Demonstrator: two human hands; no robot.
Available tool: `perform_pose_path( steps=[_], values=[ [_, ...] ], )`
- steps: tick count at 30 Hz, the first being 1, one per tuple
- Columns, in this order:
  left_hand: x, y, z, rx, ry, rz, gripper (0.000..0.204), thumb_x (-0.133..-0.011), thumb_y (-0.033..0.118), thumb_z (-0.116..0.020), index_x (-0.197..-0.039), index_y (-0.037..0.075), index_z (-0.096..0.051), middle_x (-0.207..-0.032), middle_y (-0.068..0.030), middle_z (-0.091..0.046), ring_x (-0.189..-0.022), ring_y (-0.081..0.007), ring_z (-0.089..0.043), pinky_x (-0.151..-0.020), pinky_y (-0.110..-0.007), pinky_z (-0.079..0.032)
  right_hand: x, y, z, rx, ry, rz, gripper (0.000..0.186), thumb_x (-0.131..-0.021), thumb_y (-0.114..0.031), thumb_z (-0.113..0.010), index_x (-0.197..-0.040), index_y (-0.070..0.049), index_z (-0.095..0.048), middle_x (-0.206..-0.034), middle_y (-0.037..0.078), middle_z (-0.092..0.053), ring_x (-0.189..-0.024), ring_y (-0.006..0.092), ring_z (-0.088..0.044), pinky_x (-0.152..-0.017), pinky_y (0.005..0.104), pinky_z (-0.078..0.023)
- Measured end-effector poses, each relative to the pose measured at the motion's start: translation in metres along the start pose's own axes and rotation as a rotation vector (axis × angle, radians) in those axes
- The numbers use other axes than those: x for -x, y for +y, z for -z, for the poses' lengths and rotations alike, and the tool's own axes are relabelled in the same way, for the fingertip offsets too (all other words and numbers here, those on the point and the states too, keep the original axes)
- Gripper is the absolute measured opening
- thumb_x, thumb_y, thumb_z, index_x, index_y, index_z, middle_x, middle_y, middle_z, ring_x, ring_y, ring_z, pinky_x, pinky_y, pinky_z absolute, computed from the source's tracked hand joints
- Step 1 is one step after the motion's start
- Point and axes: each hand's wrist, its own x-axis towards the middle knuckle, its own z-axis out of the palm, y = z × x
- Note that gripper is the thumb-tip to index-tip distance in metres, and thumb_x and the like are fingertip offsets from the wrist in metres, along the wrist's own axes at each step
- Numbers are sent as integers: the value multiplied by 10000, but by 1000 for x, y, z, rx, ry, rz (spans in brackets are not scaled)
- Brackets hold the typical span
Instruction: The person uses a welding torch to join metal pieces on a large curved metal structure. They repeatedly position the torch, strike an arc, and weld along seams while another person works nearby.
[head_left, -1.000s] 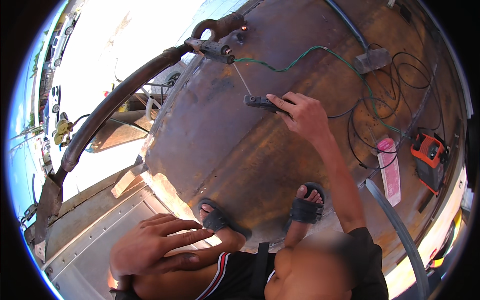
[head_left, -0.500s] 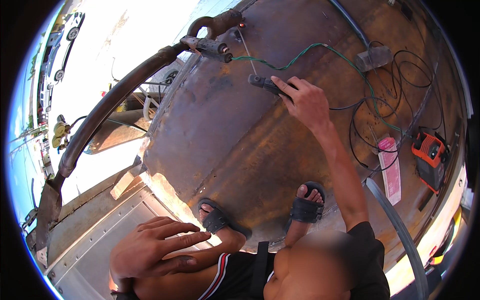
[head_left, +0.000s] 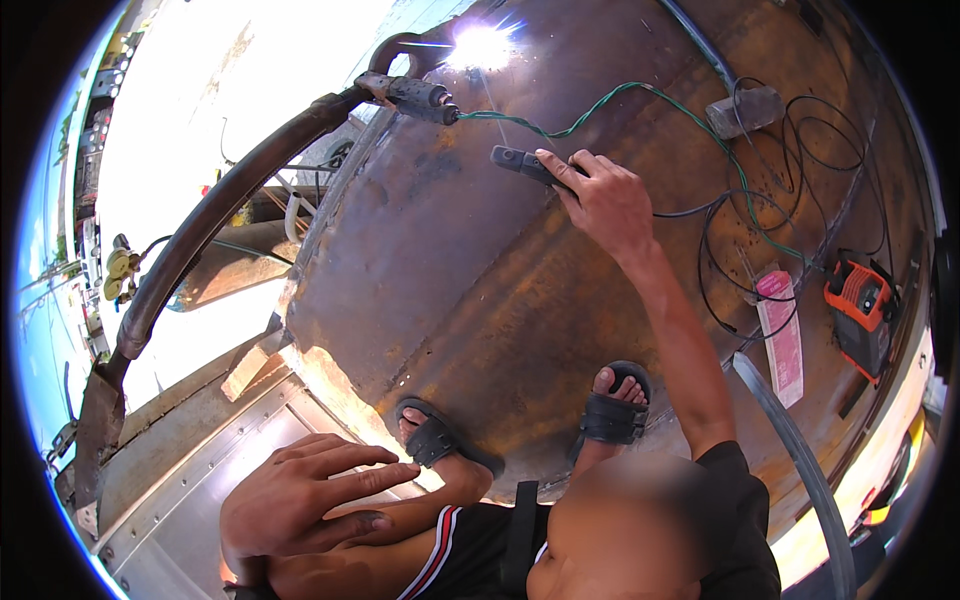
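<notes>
My right hand [head_left: 612,208] is closed around a black electrode holder [head_left: 522,164], its arm stretched forward over the rusty steel plate [head_left: 450,260]. A thin welding rod [head_left: 490,92] runs from the holder toward the far edge. At its tip a bright arc [head_left: 482,46] glares beside a dark curved metal piece [head_left: 397,48], hiding the contact point. My left hand [head_left: 315,492] rests by my knee at the lower left, fingers loosely spread, holding nothing.
A thick bent pipe [head_left: 235,200] rises at left. Green wire [head_left: 600,105] and black cable [head_left: 705,250] trail to an orange-black welding machine [head_left: 860,305]. Nearby lie a pink-white rod packet [head_left: 782,345], a metal block [head_left: 745,112] and a grey hose [head_left: 790,435]. My sandalled feet [head_left: 612,410] stand on the plate.
A small orange glow at the rod's tip has become a bright white arc with sparks. My right hand and the holder have shifted slightly left; my left hand stays put.
</notes>
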Motion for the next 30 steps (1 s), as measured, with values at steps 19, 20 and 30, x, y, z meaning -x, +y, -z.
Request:
perform_pose_path(
  steps=[19,20,30],
  values=[
    [0,1,1,-5,-9,12,500,-1024,387,-685,-1454,135,-646,-1316,-126,-709,-1164,-320,-699,-1017,-439,-540,-4,0,2,10,-32,-7,559,-911,-200,-781,-1451,-293,-671,-973,24,-670,-892,229,-705,-787,389,-618],
    [0,1,1,2,-12,16,499,-1025,387,-684,-1453,135,-646,-1318,-126,-709,-1164,-319,-699,-1016,-440,-540,-4,0,2,13,-37,-8,530,-911,-210,-781,-1429,-281,-692,-973,30,-680,-894,228,-711,-786,387,-622],
    [0,-1,0,-2,-5,11,501,-1025,397,-684,-1456,146,-648,-1322,-123,-709,-1164,-315,-701,-1007,-432,-544,-6,1,1,-10,-27,-1,525,-913,-207,-785,-1426,-276,-695,-1022,44,-707,-907,236,-717,-800,387,-626]
  ],
)
